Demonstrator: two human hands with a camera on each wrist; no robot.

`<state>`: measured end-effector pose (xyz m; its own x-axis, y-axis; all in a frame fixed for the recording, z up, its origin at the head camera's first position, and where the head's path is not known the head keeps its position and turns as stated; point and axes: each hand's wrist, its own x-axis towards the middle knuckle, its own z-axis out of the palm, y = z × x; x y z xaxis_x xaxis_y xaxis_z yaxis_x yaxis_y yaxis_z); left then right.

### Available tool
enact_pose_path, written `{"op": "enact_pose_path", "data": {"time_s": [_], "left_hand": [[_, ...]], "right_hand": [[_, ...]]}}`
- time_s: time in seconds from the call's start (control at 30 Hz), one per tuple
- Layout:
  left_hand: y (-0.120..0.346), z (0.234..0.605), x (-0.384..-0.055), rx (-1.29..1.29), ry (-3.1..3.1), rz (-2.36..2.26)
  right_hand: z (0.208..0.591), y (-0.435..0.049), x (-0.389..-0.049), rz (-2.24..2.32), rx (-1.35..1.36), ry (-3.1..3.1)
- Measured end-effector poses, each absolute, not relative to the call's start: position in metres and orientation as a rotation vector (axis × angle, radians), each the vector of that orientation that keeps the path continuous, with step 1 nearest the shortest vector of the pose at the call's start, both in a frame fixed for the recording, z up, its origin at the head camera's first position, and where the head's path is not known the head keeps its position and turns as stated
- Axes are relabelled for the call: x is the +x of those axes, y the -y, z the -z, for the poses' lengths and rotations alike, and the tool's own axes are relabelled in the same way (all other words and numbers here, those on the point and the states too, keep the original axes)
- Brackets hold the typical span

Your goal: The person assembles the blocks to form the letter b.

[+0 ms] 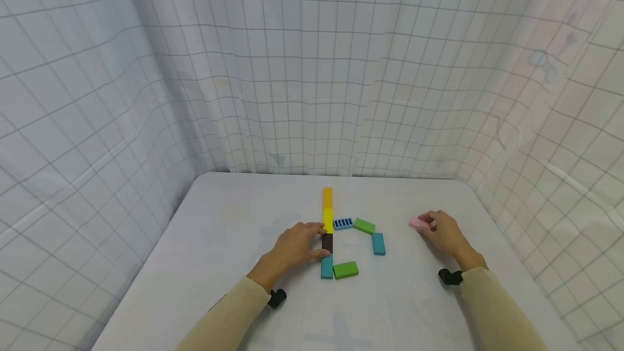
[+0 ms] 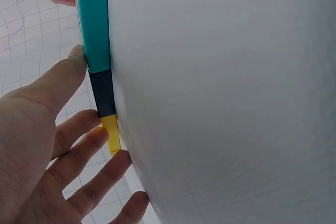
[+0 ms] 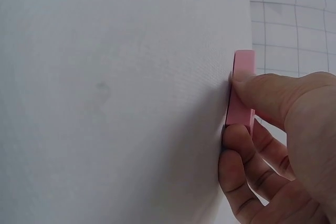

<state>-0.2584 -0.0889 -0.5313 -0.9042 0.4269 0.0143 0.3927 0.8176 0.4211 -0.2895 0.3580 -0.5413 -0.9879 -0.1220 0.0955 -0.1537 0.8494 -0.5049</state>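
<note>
My right hand pinches a pink block between thumb and fingers, low over the right part of the table. In the right wrist view the thumb lies on one face of that block and the fingers curl at its lower end. My left hand rests beside a straight column of blocks, fingers spread and relaxed. Its fingertips are at the yellow block and the thumb is by the black block and teal block. An orange block tops the column.
Right of the column, a blue-and-white striped block, a light green block, a second teal block and a darker green block form a loose curve. Gridded white curtains enclose the white table at back and sides.
</note>
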Motion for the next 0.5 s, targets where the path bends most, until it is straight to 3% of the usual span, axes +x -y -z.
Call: {"op": "enact_pose_path", "data": {"time_s": [0.5], "left_hand": [[0.0891, 0.5311, -0.2556, 0.653, -2.913, -0.689]], "right_hand": [[0.5392, -0.3516, -0.2858, -0.816, 0.278, 2.935]]}}
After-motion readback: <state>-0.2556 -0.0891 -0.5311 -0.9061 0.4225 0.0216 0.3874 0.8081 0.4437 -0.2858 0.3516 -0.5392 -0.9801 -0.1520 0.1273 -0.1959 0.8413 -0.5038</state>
